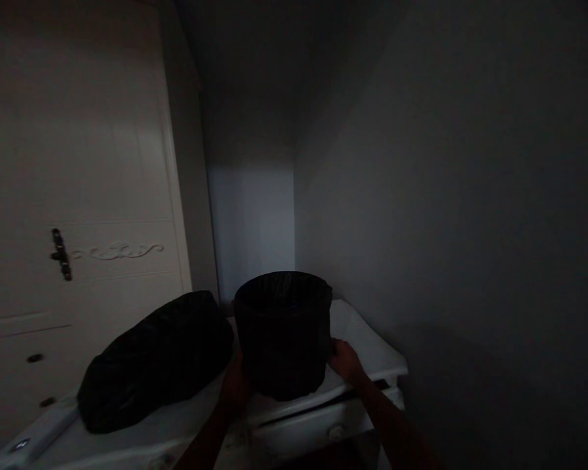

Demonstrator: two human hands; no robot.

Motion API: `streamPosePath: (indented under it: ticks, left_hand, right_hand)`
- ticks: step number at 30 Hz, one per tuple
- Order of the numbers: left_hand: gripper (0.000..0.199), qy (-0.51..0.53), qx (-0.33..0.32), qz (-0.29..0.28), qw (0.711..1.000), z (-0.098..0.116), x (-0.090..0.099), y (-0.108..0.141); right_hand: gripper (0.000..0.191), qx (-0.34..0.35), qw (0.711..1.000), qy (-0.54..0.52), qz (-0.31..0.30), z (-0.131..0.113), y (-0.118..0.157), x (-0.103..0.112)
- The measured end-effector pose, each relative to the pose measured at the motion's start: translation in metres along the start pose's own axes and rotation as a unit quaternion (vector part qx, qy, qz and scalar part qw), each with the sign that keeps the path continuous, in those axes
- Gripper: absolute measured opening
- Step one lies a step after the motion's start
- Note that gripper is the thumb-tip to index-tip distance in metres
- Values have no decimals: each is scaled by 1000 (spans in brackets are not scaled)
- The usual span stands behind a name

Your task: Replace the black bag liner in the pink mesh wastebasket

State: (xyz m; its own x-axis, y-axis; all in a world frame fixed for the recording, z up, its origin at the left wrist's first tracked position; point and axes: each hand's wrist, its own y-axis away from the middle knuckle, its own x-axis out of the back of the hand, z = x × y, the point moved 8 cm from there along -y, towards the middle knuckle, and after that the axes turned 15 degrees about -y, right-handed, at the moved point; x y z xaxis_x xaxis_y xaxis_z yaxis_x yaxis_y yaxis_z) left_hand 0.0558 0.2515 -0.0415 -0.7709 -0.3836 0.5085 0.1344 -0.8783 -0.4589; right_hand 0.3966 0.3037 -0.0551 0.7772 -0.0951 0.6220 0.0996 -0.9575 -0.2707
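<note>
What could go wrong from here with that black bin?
The black bin appears close to the front edge of the white dresser; if the left grip or right grip slips, it might tip.
The black bundle lies beside the bin; a nudge could shift it.
The dim light may hide a slipping hold.

The person's bare forearms reach forward from below, apart and angled inward. The right hand [345, 360] curls its fingers inward; the left hand [235, 386] sits slightly lower, its fingers lost in shadow.
</note>
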Motion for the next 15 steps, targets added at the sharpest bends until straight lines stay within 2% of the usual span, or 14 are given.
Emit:
streamPosePath:
  ticks: [3, 9, 15]
  left_hand:
    - [58, 9, 19, -15, 1000, 1, -1, 0]
    - [49, 30, 21, -16, 999, 5, -1, -1]
    - [62, -10, 12, -2, 1000, 3, 0, 2]
  right_hand:
    - [32, 1, 1000, -9, -1, 0, 0, 0]
    - [32, 2, 1000, -15, -3, -4, 3, 3]
    - [35, -4, 1000, -17, -8, -6, 4, 3]
